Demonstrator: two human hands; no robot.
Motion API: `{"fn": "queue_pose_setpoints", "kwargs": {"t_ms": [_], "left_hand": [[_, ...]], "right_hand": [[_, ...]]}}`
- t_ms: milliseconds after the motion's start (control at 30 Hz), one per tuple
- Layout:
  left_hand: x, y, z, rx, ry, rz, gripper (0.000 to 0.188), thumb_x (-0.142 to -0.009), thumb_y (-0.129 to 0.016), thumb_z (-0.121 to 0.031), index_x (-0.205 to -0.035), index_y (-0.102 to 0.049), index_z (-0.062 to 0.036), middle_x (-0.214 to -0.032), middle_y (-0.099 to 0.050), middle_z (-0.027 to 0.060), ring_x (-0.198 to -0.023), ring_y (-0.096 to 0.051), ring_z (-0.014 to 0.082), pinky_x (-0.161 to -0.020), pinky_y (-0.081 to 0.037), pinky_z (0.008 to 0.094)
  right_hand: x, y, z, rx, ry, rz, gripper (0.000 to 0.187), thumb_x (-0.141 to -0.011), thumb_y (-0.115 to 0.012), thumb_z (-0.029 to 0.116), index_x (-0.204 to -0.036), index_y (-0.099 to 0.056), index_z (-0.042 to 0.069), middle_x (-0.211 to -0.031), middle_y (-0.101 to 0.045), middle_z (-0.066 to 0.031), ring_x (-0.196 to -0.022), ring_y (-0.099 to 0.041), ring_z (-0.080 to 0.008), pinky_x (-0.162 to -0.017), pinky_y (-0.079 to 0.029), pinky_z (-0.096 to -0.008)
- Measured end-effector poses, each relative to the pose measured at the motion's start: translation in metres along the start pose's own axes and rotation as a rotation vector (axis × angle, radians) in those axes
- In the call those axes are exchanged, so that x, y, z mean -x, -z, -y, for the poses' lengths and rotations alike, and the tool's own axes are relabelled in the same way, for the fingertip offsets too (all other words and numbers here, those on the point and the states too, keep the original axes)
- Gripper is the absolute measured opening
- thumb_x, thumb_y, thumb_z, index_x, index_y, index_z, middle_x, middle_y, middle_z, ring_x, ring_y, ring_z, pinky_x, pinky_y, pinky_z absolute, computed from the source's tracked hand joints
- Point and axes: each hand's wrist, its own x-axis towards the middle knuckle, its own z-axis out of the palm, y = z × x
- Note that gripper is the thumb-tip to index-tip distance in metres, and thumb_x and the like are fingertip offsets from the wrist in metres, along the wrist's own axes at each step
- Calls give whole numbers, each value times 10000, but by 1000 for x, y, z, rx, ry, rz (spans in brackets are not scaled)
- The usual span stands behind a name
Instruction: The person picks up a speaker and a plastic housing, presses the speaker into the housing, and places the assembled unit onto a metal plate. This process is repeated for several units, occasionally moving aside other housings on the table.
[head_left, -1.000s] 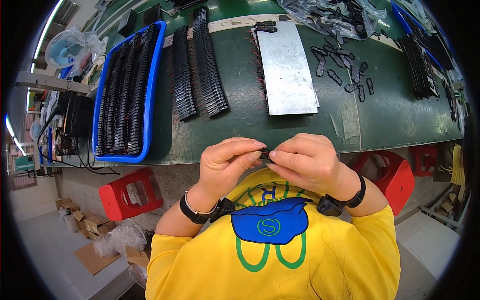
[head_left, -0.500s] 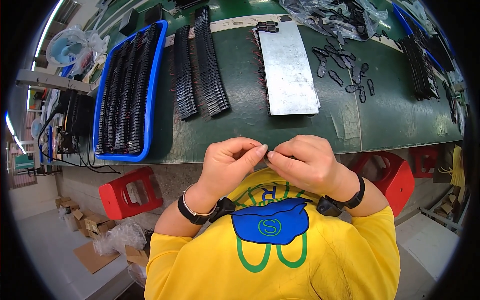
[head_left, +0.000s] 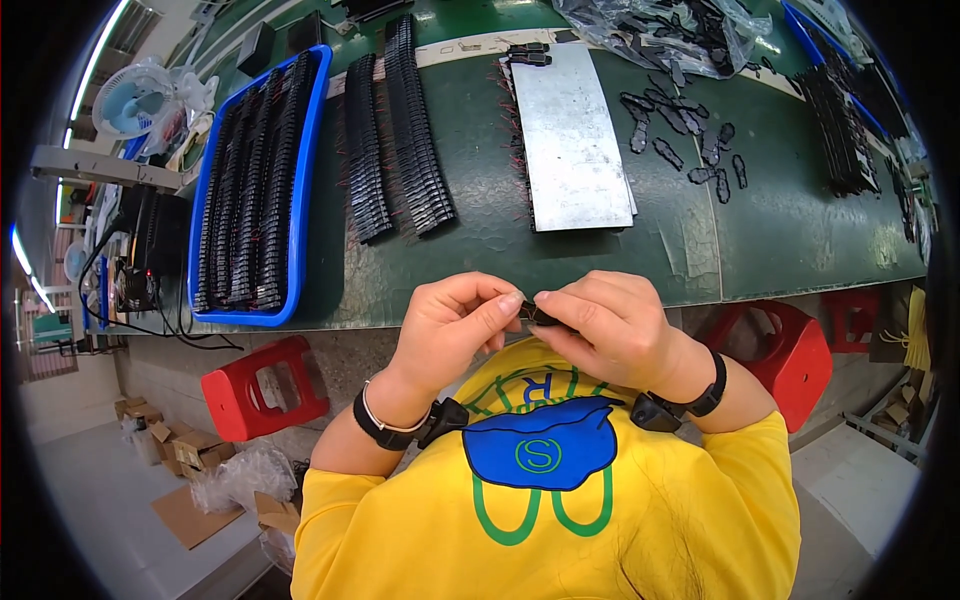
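Between my fingertips, just off the bench's near edge, is a small black plastic part (head_left: 541, 317). My right hand (head_left: 610, 325) grips it between thumb and fingers. Thumb and forefinger of my left hand (head_left: 462, 325) are pinched at the part's left end; whatever they hold there is too small to make out. Beyond my hands, a silvery metal plate (head_left: 577, 140) lies on the green bench (head_left: 480, 260), with red wire ends sticking out along its left edge. Two small black parts (head_left: 529, 54) rest on its far end.
At left stands a blue tray (head_left: 297, 290) with rows of black parts. Two more rows (head_left: 418, 130) lie beside it. Loose black pieces (head_left: 690, 120) are scattered right of the plate, below a clear plastic bag (head_left: 665, 30). Red stools (head_left: 262, 388) stand under the bench.
My fingertips have parted slightly, and more of the black part now shows. My left hand has shifted a little to the left. The bench things look unchanged.
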Motion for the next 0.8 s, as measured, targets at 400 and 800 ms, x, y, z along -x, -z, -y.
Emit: {"fn": "queue_pose_setpoints", "kwargs": {"t_ms": [400,800], "left_hand": [[-2,4,1,157,53,48,140,-910,-604,-91,-960,-656,30,-738,-666,79,-561,-587,77,-524,-481,174],[-3,-7,11,-789,-789,-266,173,-740,-715,56,-898,-674,-2,-834,-636,94,-736,-610,172,-607,-474,262]], "right_hand": [[-3,1,0,-78,-80,5,305,-617,-769,-12,-894,-640,8,-712,-624,-96,-551,-586,-223,-474,-453,-293],[2,-3,0,-109,-250,5,293,-656,-765,7,-929,-659,-4,-673,-622,-96,-524,-597,-204,-458,-454,-278]]}}
